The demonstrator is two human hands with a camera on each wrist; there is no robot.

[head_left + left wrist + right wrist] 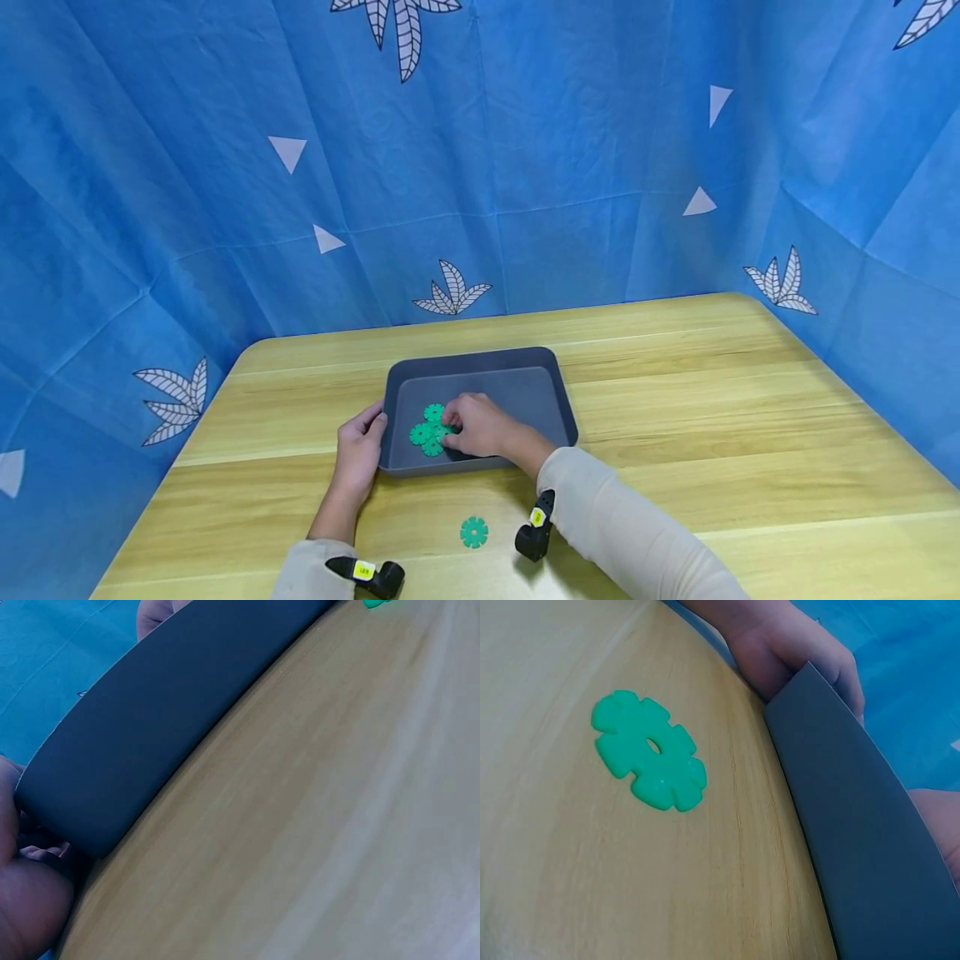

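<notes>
A dark grey tray lies on the table, and my left hand grips its left wall, thumb over the rim. Inside, toward the left, several green notched plastic discs lie close together, some overlapping. My right hand reaches over the near wall with curled fingers, thumb and forefinger pinching a green disc at that cluster; the hand partly covers it. Another green disc lies flat on the table in front of the tray, also plain in the right wrist view, with a centre hole and notched edge.
The wooden table extends to both sides of the tray. A blue curtain with leaf and triangle prints hangs behind and beside it. Small black cameras are strapped at both sleeve cuffs.
</notes>
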